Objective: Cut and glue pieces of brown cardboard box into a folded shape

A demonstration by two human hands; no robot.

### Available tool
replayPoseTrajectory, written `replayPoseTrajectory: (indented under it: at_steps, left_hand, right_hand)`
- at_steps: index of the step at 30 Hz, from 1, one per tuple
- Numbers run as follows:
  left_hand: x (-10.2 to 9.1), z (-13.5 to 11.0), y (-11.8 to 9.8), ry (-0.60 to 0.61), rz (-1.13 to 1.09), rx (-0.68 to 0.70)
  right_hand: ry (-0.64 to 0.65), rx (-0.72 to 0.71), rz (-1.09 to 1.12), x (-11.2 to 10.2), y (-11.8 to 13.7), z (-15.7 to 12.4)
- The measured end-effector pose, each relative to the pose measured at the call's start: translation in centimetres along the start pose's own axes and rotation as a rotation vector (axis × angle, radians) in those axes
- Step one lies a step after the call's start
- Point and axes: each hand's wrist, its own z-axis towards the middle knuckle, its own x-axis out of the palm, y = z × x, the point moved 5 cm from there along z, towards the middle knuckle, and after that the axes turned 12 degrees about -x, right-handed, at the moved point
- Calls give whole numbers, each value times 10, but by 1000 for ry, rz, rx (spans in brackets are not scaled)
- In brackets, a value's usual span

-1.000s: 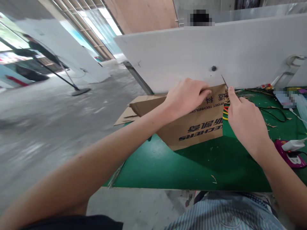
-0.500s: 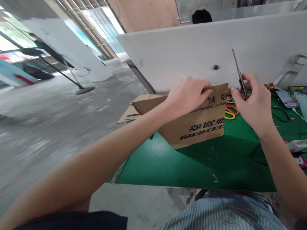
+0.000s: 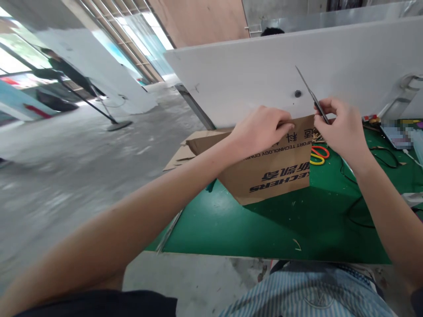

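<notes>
A brown cardboard piece (image 3: 280,169) with black printed lettering stands on edge on the green table mat (image 3: 264,229). My left hand (image 3: 261,132) is closed over its top edge and holds it upright. My right hand (image 3: 340,127) is closed on a thin dark blade (image 3: 310,94) that points up and to the left, just above the cardboard's top right corner. I cannot make out the blade's handle inside the fingers.
A white partition board (image 3: 297,66) rises behind the table. Red and yellow scissor handles (image 3: 317,155) lie behind the cardboard. Black cables (image 3: 383,156) and small items sit at the right. More flat cardboard (image 3: 180,154) hangs off the table's left end. Bare concrete floor lies left.
My right hand picked the blade up from the table, raised it, and has now swung it left and down toward the cardboard's top right corner. The left hand has kept its hold.
</notes>
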Motion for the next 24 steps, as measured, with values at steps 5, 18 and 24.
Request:
replayPoseTrajectory:
  at_steps: [5, 18, 24]
  left_hand:
    - [1, 1, 2, 11, -12, -2]
    - [2, 10, 7, 30, -71, 26]
    - [4, 12, 10, 29, -85, 8]
  right_hand:
    - [29, -10, -32, 1, 0, 4]
    - [-111, 141, 246, 20, -18, 10]
    - [-218, 219, 406, 21, -48, -3]
